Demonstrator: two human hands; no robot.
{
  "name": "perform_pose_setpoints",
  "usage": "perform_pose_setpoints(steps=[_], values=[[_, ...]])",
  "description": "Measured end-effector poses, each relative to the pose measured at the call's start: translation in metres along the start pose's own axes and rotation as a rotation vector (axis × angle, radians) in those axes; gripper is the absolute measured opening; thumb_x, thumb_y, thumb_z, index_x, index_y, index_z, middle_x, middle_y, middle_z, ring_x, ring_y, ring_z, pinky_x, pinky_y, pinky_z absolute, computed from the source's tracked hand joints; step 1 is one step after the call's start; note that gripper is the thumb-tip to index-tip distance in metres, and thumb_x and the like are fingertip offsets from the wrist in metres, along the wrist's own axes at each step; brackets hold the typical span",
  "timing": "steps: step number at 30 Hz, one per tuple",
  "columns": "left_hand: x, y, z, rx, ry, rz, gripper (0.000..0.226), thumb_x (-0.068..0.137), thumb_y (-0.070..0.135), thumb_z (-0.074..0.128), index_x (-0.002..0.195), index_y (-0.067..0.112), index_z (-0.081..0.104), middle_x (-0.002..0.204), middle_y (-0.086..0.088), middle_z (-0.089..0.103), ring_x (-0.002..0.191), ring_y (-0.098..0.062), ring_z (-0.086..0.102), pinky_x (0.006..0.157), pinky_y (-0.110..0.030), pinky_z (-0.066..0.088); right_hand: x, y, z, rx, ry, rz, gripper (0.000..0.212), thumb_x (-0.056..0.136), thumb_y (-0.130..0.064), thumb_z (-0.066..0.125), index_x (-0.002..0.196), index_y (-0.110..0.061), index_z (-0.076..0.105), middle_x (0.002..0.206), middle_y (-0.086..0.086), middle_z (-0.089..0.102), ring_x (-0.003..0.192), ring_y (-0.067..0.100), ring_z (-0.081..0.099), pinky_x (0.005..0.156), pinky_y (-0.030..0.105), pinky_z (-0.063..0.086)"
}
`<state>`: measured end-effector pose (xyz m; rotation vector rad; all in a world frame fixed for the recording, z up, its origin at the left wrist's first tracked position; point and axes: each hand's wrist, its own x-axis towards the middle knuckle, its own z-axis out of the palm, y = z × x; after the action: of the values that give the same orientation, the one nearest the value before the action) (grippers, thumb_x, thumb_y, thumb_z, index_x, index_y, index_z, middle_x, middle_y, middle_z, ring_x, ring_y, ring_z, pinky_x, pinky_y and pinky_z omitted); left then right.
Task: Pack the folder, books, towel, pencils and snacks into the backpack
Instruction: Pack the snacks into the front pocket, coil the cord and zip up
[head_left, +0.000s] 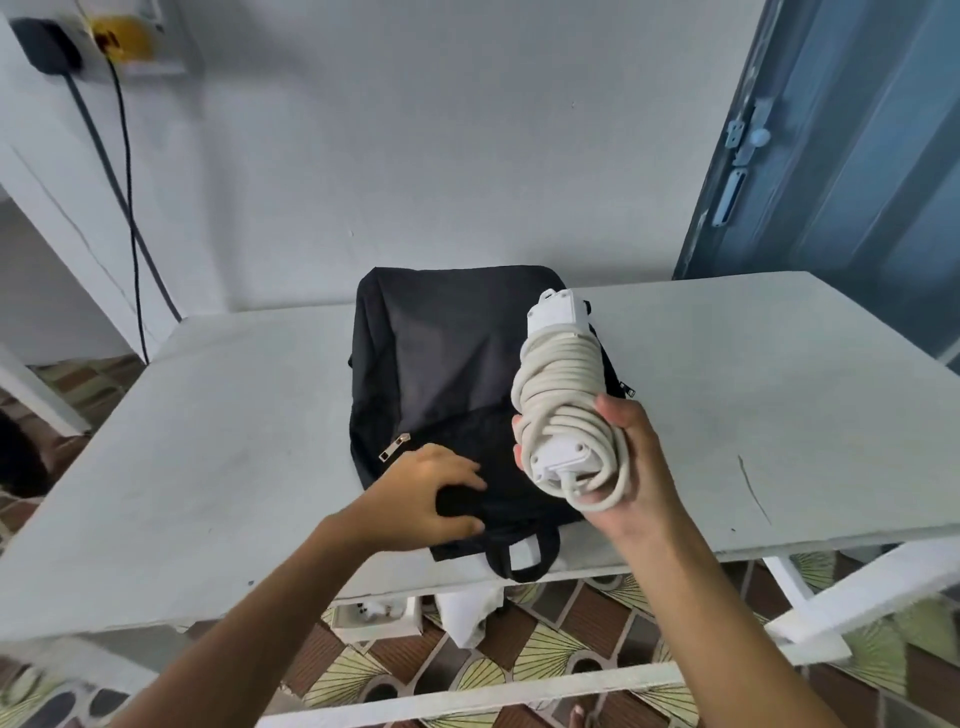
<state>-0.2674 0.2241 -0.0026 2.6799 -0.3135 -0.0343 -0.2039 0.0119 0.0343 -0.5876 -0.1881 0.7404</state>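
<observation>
We count one black backpack (447, 395) at the surface's (753, 415) centre, one white power strip (563, 400) wound in its cord at three o'clock of it, two hands, and two dark cables (124, 208) at ten o'clock.

The backpack (441, 358) is matt black cloth with metal zip pulls; the power strip (558, 312) is glossy white plastic; the table (753, 405) is matt white, scuffed.

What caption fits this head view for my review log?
Left hand grips the flat black fabric backpack on the white table; right hand holds a cord-wrapped white extension block above.
</observation>
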Motion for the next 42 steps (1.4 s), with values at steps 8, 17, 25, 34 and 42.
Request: perform_pose_setpoints(steps=[8,17,25,34,42], values=[[0.021,-0.008,0.004,0.229,-0.05,0.102,0.025,0.088,0.043,0.063,0.101,0.024,0.073,0.119,0.01,0.061,0.109,-0.01,0.048,0.093,-0.028,0.039,-0.009,-0.004,0.003,0.022,-0.116,0.075,0.063,0.056,-0.026,0.086,0.108,-0.001,0.06,0.1,0.017,0.06,0.095,0.03,0.061,0.081,0.038,0.053],[0.068,0.012,-0.097,-0.251,0.347,-0.131,0.021,0.096,0.017,0.054,0.075,0.013,0.055,0.065,0.003,0.049,0.06,-0.009,0.043,0.059,-0.025,0.034,-0.009,-0.003,0.007,-0.045,-0.258,0.256,0.067,0.075,-0.026,0.073,0.126,0.008,0.048,0.113,0.024,0.06,0.108,0.033,0.058,0.095,0.043,0.048],[0.095,0.055,-0.182,-0.022,0.657,0.02,0.018,0.098,0.018,0.048,0.095,0.01,0.064,0.076,0.004,0.057,0.074,-0.015,0.052,0.06,-0.014,0.035,0.011,0.003,0.003,-0.21,-0.107,0.414,0.049,0.075,-0.02,0.072,0.114,0.003,0.054,0.101,0.019,0.058,0.093,0.03,0.057,0.082,0.039,0.051],[0.099,0.065,-0.191,-0.059,0.695,0.038,0.013,0.096,0.016,0.051,0.091,0.018,0.063,0.074,0.018,0.055,0.072,-0.002,0.052,0.059,-0.002,0.035,0.031,0.001,0.014,-0.247,0.208,0.43,0.039,0.075,-0.025,0.07,0.107,-0.004,0.064,0.093,0.018,0.067,0.081,0.031,0.065,0.076,0.042,0.052],[0.097,0.073,-0.192,-0.074,0.619,0.068,0.014,0.096,0.016,0.052,0.087,0.018,0.063,0.072,0.013,0.058,0.07,-0.001,0.054,0.059,-0.007,0.038,0.114,0.017,0.049,-0.282,0.187,0.445,0.03,0.066,-0.032,0.076,0.083,-0.008,0.072,0.088,0.013,0.067,0.081,0.028,0.063,0.074,0.039,0.05]])
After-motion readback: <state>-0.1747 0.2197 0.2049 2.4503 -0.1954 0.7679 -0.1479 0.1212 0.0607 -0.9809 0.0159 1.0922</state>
